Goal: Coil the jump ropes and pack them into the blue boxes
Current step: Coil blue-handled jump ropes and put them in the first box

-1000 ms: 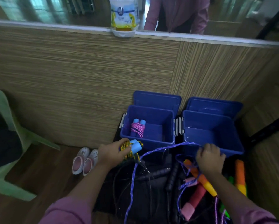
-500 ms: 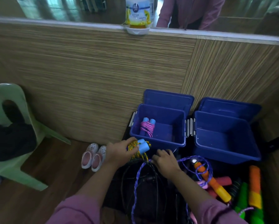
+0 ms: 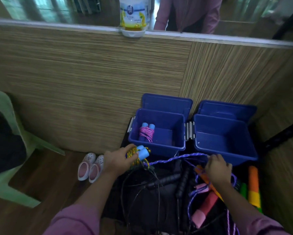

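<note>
The right hand (image 3: 217, 167) pinches the purple rope (image 3: 178, 157), stretched taut toward the left hand (image 3: 119, 159), which grips a half-wound bundle (image 3: 139, 154). Winding seems underway; next, wrap the slack, then drop it into the left box (image 3: 159, 146).

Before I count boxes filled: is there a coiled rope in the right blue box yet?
No: the right blue box shows only bare floor, while the pink coiled rope lies in the left blue box.

Boxes (image 3: 159, 146) blue; coiled rope (image 3: 146, 134) pink-purple, light-blue handles; stretched rope (image 3: 176, 157) purple; chair (image 3: 8, 192) pale green; shoes (image 3: 89, 167) pink.
</note>
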Demonstrator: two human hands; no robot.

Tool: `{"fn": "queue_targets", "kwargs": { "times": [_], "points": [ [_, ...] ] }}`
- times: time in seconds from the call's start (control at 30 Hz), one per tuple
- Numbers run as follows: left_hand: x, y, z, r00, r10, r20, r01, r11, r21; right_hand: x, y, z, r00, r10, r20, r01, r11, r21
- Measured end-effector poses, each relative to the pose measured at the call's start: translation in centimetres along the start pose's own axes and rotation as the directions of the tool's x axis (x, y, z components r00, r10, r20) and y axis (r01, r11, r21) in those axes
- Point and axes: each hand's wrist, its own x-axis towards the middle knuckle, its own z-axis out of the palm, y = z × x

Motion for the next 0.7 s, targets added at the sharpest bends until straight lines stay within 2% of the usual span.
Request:
{"fn": "queue_targets", "kwargs": {
  "times": [0.07, 0.17, 0.23, 0.27, 0.3, 0.33, 0.37, 0.4, 0.43, 0.47, 0.5, 0.53, 0.6, 0.7],
  "points": [
    [0.0, 0.1, -0.1, 1.000, -0.004, -0.017, 0.004, 1.000, 0.001, -0.2, 1.5, -0.1, 0.993, 0.115, -0.034, -0.115, 0.993, -0.016],
    [-0.3, 0.5, -0.5, 1.000, 0.005, -0.013, -0.005, 1.000, 0.009, -0.8, 1.2, 0.2, 0.993, 0.082, -0.084, -0.089, 0.993, -0.076],
    [-0.4, 0.8, -0.7, 1.000, 0.008, -0.010, -0.008, 1.000, 0.013, -1.3, -1.0, -0.5, 0.990, -0.067, -0.121, 0.058, 0.995, -0.082],
    [-0.5, 0.9, -0.7, 1.000, 0.010, -0.005, -0.010, 1.000, 0.016, -1.8, -2.7, -0.6, 0.967, -0.221, -0.124, 0.216, 0.975, -0.053],
    [-0.6, 1.0, -0.8, 1.000, 0.012, 0.002, -0.012, 1.000, 0.016, -2.5, -4.8, -0.3, 0.927, -0.367, -0.072, 0.371, 0.927, 0.057],
    [-0.6, 1.0, -1.0, 1.000, 0.013, 0.006, -0.013, 1.000, 0.012, -3.5, -7.1, 0.0, 0.883, -0.466, 0.059, 0.444, 0.868, 0.222],
    [-0.7, 1.1, -1.1, 1.000, 0.010, 0.004, -0.010, 1.000, 0.008, -4.7, -9.4, 0.6, 0.822, -0.507, 0.258, 0.397, 0.836, 0.380],
    [-0.8, 1.2, -1.4, 1.000, 0.009, -0.004, -0.009, 1.000, 0.005, -5.9, -11.5, 0.7, 0.742, -0.499, 0.447, 0.268, 0.833, 0.484],
    [-0.8, 1.2, -1.6, 1.000, 0.008, -0.014, -0.008, 1.000, 0.009, -6.8, -13.1, 1.1, 0.683, -0.467, 0.562, 0.121, 0.831, 0.543],
    [-0.8, 1.2, -1.8, 0.999, 0.011, -0.033, -0.010, 1.000, 0.015, -7.3, -14.3, 1.2, 0.645, -0.446, 0.620, 0.006, 0.815, 0.580],
    [-0.7, 1.0, -2.1, 0.999, 0.010, -0.052, -0.009, 1.000, 0.016, -7.5, -15.0, 1.4, 0.640, -0.444, 0.627, -0.057, 0.786, 0.615],
    [-0.7, 0.8, -2.4, 0.998, 0.002, -0.066, -0.001, 1.000, 0.010, -7.2, -15.3, 1.1, 0.667, -0.448, 0.595, -0.058, 0.765, 0.641],
    [-0.7, 0.2, -3.1, 0.997, -0.026, -0.071, 0.025, 1.000, -0.018, -5.9, -15.1, 0.2, 0.775, -0.418, 0.474, -0.006, 0.745, 0.667],
    [-0.6, 0.1, -3.6, 0.998, -0.024, -0.059, 0.023, 1.000, -0.015, -2.7, -13.8, -1.2, 0.886, -0.332, 0.324, 0.057, 0.770, 0.635]
  ]
}}
